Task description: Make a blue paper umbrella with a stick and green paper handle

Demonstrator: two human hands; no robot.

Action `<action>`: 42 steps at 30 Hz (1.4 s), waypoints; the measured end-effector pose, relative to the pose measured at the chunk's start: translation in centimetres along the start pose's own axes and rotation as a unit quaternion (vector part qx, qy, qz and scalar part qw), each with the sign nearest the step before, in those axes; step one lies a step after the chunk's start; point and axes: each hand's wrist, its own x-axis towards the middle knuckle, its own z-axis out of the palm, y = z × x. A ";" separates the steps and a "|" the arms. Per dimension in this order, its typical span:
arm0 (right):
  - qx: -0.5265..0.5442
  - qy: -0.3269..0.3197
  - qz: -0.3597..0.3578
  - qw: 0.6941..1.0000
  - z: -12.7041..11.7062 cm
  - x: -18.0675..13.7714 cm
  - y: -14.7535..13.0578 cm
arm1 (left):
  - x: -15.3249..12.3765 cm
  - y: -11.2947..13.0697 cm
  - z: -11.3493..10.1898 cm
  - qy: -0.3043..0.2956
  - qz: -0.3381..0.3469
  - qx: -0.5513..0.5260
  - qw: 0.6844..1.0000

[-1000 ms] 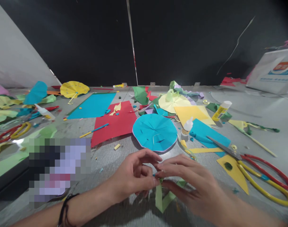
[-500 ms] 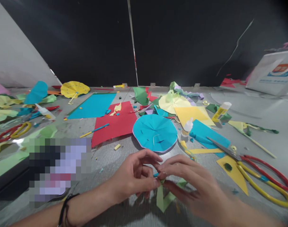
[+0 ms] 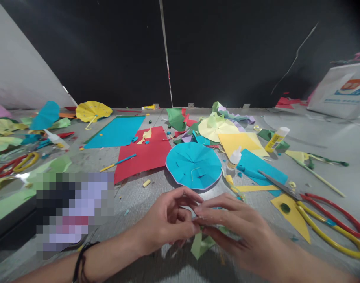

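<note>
My left hand (image 3: 168, 220) and my right hand (image 3: 239, 232) meet low in the middle of the view, their fingertips pinching a small piece of pale green paper (image 3: 199, 245). Its folded strip hangs below my fingers, and most of its upper part is hidden by them. A thin sliver of blue shows between my hands. Just beyond them lies a round turquoise paper disc (image 3: 193, 165) with creases and small slits. Near my right hand are a long yellow paper strip (image 3: 256, 188) and scissors with red and yellow handles (image 3: 298, 204).
A grey work surface is strewn with paper scraps, a red sheet (image 3: 143, 155), a turquoise sheet (image 3: 116, 131), paper fans, a glue stick (image 3: 276, 138) and a small glue bottle (image 3: 234, 159). A pixelated patch (image 3: 75, 212) covers the near left. A dark wall stands behind.
The green paper has turned and shifted slightly left, its strip now folded more tightly beneath my fingers. My right hand has closed in a little over it.
</note>
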 end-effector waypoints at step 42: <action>0.001 0.004 0.013 1.000 0.4 -0.4 -0.1 | 0.0 -0.1 0.2 -0.004 0.002 0.024 1.000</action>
